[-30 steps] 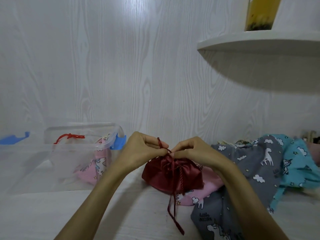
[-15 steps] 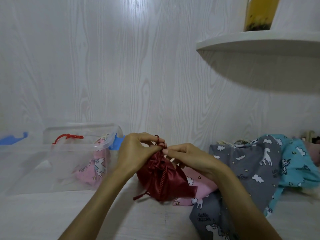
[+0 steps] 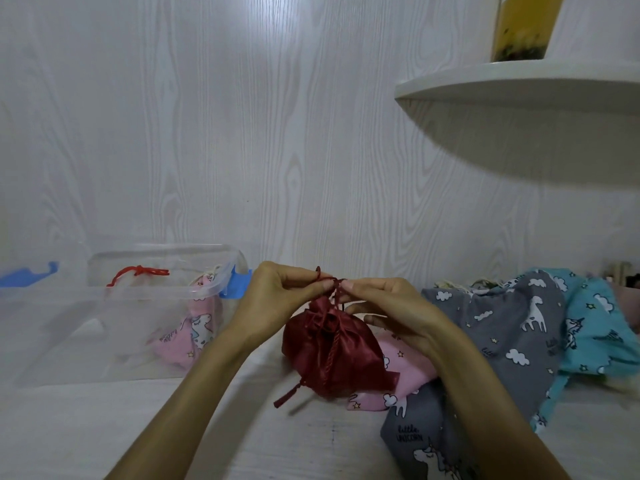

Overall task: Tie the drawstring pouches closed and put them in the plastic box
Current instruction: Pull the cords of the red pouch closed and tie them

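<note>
The left hand (image 3: 280, 299) and right hand (image 3: 384, 306) each pinch the dark red cord (image 3: 332, 282) above the maroon satin pouch (image 3: 332, 355), which sits on the tabletop (image 3: 242, 438) at centre. The clear plastic box (image 3: 114, 323) lies at 9 o'clock from the pouch, holding a pink unicorn pouch (image 3: 194, 327). Grey and teal unicorn pouches (image 3: 512, 327) lie at 3 o'clock

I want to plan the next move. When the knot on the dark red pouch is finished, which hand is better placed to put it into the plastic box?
The left hand, probably. The plastic box stands on its side of the dark red pouch, while the right hand would need to cross over.
</note>
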